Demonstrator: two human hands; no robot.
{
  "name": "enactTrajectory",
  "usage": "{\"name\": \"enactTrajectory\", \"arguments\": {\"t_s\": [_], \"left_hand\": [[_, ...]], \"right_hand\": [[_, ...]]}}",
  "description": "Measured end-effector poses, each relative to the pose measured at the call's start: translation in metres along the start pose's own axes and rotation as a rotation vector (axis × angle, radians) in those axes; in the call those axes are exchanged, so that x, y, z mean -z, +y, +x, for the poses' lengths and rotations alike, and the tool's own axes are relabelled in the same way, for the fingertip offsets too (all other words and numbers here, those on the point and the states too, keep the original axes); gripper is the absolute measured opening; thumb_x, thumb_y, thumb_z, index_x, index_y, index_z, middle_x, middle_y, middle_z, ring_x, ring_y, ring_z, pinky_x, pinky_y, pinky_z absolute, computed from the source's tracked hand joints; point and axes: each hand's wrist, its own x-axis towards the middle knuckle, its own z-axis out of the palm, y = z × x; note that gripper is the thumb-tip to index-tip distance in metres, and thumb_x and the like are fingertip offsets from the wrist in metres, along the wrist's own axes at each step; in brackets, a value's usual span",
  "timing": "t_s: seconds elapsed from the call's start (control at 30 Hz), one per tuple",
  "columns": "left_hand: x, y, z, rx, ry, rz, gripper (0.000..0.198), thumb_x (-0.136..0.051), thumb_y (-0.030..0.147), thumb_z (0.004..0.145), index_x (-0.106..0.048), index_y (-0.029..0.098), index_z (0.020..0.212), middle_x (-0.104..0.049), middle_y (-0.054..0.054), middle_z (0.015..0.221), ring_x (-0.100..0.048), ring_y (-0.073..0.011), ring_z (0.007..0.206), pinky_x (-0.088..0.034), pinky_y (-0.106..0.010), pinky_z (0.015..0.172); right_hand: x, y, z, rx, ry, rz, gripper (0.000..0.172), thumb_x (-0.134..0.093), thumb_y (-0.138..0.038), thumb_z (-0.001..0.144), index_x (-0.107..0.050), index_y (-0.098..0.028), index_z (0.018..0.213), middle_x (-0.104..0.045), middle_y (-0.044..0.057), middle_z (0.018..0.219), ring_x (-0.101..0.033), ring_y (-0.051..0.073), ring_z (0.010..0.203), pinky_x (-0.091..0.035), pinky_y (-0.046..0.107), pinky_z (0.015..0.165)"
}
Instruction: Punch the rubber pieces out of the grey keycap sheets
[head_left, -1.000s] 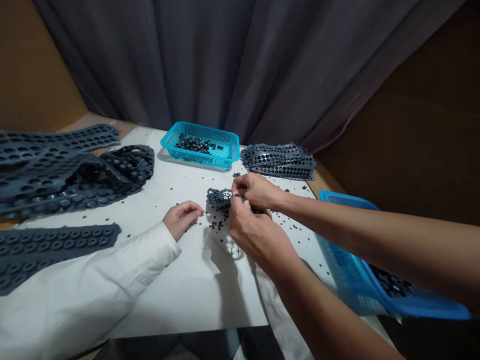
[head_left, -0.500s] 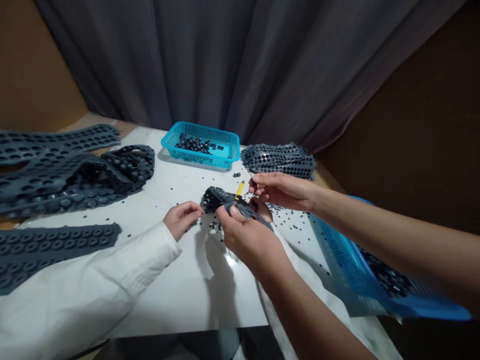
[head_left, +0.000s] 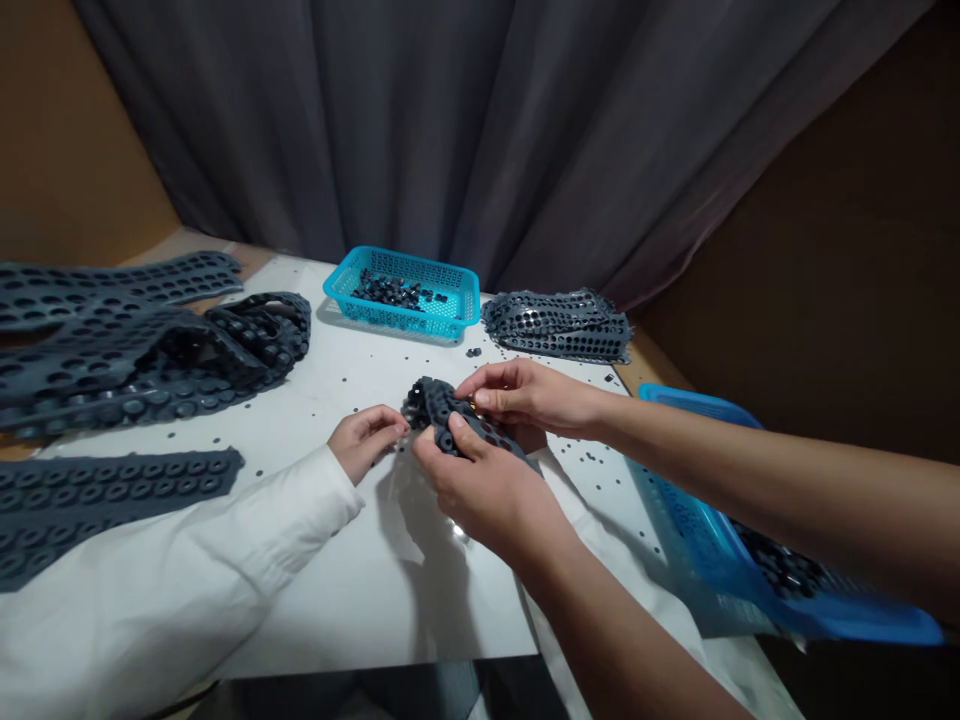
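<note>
The co-worker's right hand (head_left: 529, 394) is brought back to the holed sheet (head_left: 436, 400) over the middle of the tabletop (head_left: 322, 600); work there is apparently resumed. The wearer's left hand (head_left: 363, 442) is loosely curled beside it, the wearer's right hand (head_left: 531, 438) mostly hidden; what is gripped cannot be told.

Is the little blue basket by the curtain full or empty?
Partly full: black bits lie in the basket, but bare floor shows at its right.
</note>
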Motion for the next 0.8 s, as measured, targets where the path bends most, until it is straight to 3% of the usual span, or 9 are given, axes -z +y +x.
{"name": "enactTrajectory", "arguments": {"t_s": [0.1, 0.23, 0.43, 0.6, 0.7, 0.8], "left_hand": [[0.000, -0.001, 0.000, 0.009, 0.007, -0.013, 0.019, -0.069, 0.031, 0.057, -0.060, 0.015, 0.063, -0.056, 0.002, 0.055, -0.045, -0.0083, 0.049, -0.034, -0.020, 0.046], [-0.001, -0.002, 0.001, 0.022, 0.003, -0.017, 0.019, -0.069, 0.031, 0.057, -0.060, 0.015, 0.063, -0.056, 0.002, 0.055, -0.045, -0.0080, 0.049, -0.034, -0.020, 0.047], [-0.002, -0.001, 0.001, 0.047, 0.012, -0.029, 0.018, -0.069, 0.030, 0.057, -0.060, 0.015, 0.063, -0.058, 0.003, 0.057, -0.045, -0.0071, 0.049, -0.034, -0.019, 0.047], [0.000, -0.003, 0.001, 0.033, 0.007, -0.017, 0.019, -0.070, 0.031, 0.058, -0.061, 0.015, 0.063, -0.058, 0.002, 0.057, -0.046, -0.0073, 0.049, -0.034, -0.019, 0.047], [0.001, -0.004, 0.001, 0.032, 0.003, -0.014, 0.019, -0.069, 0.031, 0.059, -0.061, 0.015, 0.065, -0.059, 0.002, 0.058, -0.045, -0.0075, 0.048, -0.034, -0.019, 0.046], [0.001, -0.003, 0.002, 0.023, 0.001, -0.002, 0.018, -0.069, 0.031, 0.060, -0.061, 0.015, 0.065, -0.058, 0.002, 0.058, -0.045, -0.0079, 0.048, -0.034, -0.020, 0.045]], "right_hand": [[0.030, 0.015, 0.006, -0.100, -0.046, 0.247, 0.028, -0.052, -0.031, 0.085, -0.056, -0.014, 0.106, -0.060, 0.001, 0.073, -0.054, 0.008, 0.054, -0.046, 0.021, 0.052], [0.036, 0.021, 0.013, -0.133, -0.013, 0.445, 0.029, -0.067, -0.034, 0.073, -0.062, -0.014, 0.093, -0.060, 0.000, 0.073, -0.052, 0.008, 0.058, -0.043, 0.020, 0.055], [0.037, 0.018, 0.014, -0.109, -0.071, 0.442, 0.027, -0.067, -0.032, 0.073, -0.064, -0.014, 0.093, -0.062, 0.001, 0.077, -0.054, 0.008, 0.063, -0.043, 0.021, 0.059], [0.042, 0.014, 0.010, -0.074, 0.026, 0.432, 0.020, -0.068, -0.029, 0.072, -0.060, -0.014, 0.084, -0.057, -0.004, 0.062, -0.051, 0.006, 0.053, -0.040, 0.017, 0.050], [0.046, 0.011, 0.009, -0.094, 0.028, 0.433, 0.017, -0.065, -0.026, 0.074, -0.058, -0.014, 0.083, -0.057, -0.003, 0.064, -0.052, 0.006, 0.054, -0.044, 0.018, 0.053], [0.036, 0.001, 0.005, -0.102, 0.037, 0.254, 0.017, -0.060, -0.028, 0.078, -0.060, -0.013, 0.085, -0.061, 0.001, 0.072, -0.057, 0.009, 0.062, -0.048, 0.022, 0.061]]}}
